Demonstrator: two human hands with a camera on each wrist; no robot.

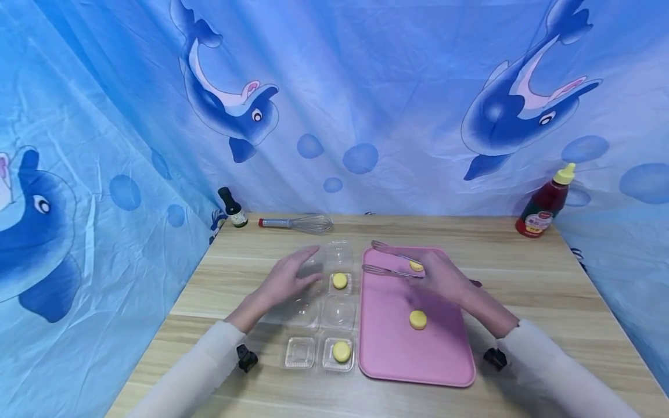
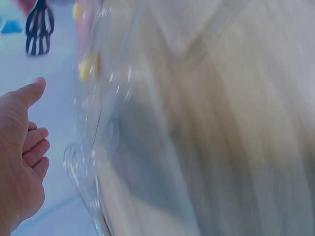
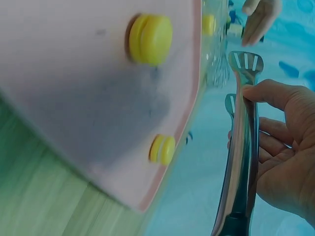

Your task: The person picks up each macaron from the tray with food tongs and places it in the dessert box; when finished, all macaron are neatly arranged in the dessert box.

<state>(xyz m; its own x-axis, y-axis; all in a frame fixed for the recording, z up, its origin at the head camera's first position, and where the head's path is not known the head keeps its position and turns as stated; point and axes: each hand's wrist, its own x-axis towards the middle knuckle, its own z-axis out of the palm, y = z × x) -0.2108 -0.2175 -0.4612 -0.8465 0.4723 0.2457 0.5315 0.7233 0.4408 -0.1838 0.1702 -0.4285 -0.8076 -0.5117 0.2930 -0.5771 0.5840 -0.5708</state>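
My right hand point(image 1: 439, 276) holds a pair of metal tongs point(image 3: 242, 132) with slotted tips, thumb on one arm and fingers at the other. The tongs' tips are spread apart, with nothing between them, above the pink tray point(image 1: 387, 360). Two yellow macarons lie on that tray: a nearer macaron point(image 1: 417, 320) and a farther macaron point(image 1: 416, 266), partly behind the tongs. My left hand point(image 1: 287, 278) hovers with relaxed fingers over the clear plastic boxes, holding nothing. One macaron point(image 1: 340, 281) sits in a back box, another macaron point(image 1: 342, 352) in a front box point(image 1: 326, 367).
Left of the filled front box stands another open clear box point(image 1: 300, 353). A whisk point(image 1: 308, 223) and a small dark bottle point(image 1: 233, 208) are at the back left. A red sauce bottle point(image 1: 545, 203) stands back right, before the dolphin-print curtain point(image 1: 407, 87).
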